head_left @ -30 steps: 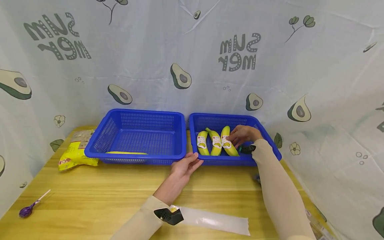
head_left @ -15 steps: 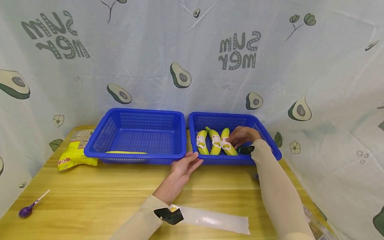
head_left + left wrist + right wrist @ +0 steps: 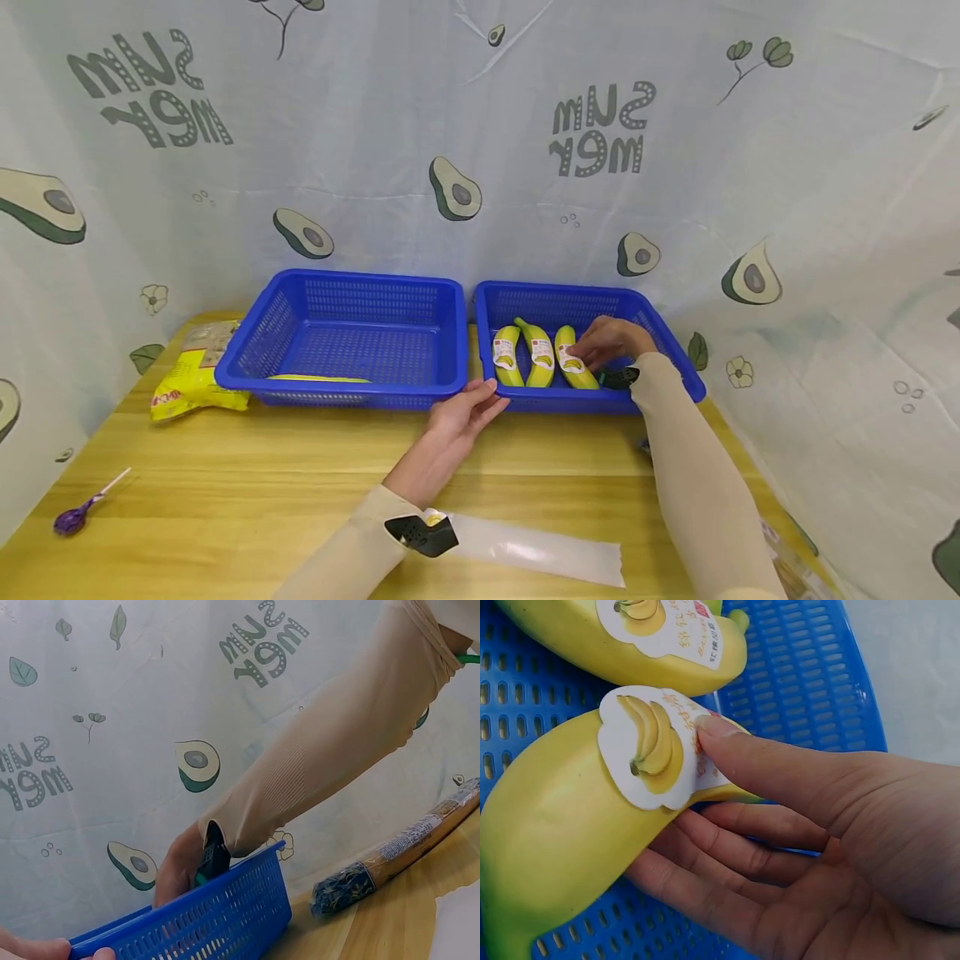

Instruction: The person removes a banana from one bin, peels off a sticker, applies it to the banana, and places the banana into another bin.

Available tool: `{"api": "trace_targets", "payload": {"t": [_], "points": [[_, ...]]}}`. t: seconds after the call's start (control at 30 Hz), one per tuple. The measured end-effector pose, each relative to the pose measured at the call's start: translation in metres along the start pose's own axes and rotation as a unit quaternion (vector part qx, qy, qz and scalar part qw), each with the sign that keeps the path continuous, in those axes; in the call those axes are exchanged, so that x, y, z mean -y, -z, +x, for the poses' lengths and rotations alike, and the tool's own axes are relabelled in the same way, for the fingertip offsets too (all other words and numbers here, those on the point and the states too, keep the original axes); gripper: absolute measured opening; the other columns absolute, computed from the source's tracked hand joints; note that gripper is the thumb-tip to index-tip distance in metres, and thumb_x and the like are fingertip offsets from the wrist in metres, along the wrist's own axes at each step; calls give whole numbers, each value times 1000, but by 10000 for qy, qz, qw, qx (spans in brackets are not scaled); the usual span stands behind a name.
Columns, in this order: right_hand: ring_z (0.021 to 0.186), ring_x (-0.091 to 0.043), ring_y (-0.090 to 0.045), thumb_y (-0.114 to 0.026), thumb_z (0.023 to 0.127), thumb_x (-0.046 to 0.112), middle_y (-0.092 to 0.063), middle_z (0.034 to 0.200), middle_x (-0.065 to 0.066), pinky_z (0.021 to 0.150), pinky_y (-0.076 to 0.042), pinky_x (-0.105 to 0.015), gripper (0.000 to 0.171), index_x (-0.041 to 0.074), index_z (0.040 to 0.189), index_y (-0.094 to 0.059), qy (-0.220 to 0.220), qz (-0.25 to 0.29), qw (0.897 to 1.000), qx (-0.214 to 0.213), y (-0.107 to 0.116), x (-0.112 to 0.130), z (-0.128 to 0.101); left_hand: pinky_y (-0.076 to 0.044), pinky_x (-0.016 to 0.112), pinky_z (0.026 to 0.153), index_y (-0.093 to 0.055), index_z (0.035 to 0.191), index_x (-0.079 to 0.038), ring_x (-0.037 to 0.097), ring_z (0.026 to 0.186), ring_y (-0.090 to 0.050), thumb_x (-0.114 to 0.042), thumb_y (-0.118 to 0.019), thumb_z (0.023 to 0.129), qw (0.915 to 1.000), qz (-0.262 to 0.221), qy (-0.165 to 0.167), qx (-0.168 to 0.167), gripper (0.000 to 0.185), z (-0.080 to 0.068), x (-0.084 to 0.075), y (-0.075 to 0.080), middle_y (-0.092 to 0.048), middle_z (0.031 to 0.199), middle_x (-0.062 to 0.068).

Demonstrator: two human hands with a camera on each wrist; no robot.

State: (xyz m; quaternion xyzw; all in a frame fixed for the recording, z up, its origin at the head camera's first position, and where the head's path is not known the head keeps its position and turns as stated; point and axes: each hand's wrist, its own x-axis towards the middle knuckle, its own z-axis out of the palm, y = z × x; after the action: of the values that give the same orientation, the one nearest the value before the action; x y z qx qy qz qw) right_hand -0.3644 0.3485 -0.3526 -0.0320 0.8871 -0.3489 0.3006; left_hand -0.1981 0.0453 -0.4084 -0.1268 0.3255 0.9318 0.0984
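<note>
My right hand (image 3: 617,340) reaches into the right blue basket (image 3: 570,403) and holds the rightmost of the bananas there. In the right wrist view, the thumb lies on the white label of this banana (image 3: 562,817), with the other fingers along its underside. Two more labelled bananas, a middle one (image 3: 542,375) and a left one (image 3: 510,375), lie beside it in the basket. My left hand (image 3: 453,417) pinches the front left corner of that basket's rim, also visible low in the left wrist view.
Left of it stands a larger blue basket (image 3: 360,390) with a yellow item (image 3: 318,379) at its front wall. A yellow bag (image 3: 198,375), a lollipop (image 3: 71,521), a whitish plastic strip (image 3: 540,550) and a long wrapped packet (image 3: 405,851) lie on the wooden table.
The rightmost banana has shifted slightly toward the front of the basket, its upper end lower now, with the right hand staying at it. The left hand has kept its place on the rim.
</note>
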Motion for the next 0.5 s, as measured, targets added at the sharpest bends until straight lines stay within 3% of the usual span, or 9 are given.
{"api": "trace_targets", "payload": {"t": [0.3,0.5], "points": [[102,-29,-77,-68,108,15,-77,114,-19,98,-63,-50,38,-16,129,-68,157,-75,9997,-142,3,8,-5,-61,45,102,-67,108,7,18,86,-73,15,-64,100,9998,47,-52,188,12,-2,-4,2,-63,102,9],[119,-45,-68,-60,112,14,-70,125,-31,103,-60,-57,40,-19,135,-61,155,-100,9996,-221,7,17,-16,-58,44,109,-48,140,15,22,98,-71,18,-56,101,9997,57,54,233,40,-6,-7,3,-54,130,18]]}}
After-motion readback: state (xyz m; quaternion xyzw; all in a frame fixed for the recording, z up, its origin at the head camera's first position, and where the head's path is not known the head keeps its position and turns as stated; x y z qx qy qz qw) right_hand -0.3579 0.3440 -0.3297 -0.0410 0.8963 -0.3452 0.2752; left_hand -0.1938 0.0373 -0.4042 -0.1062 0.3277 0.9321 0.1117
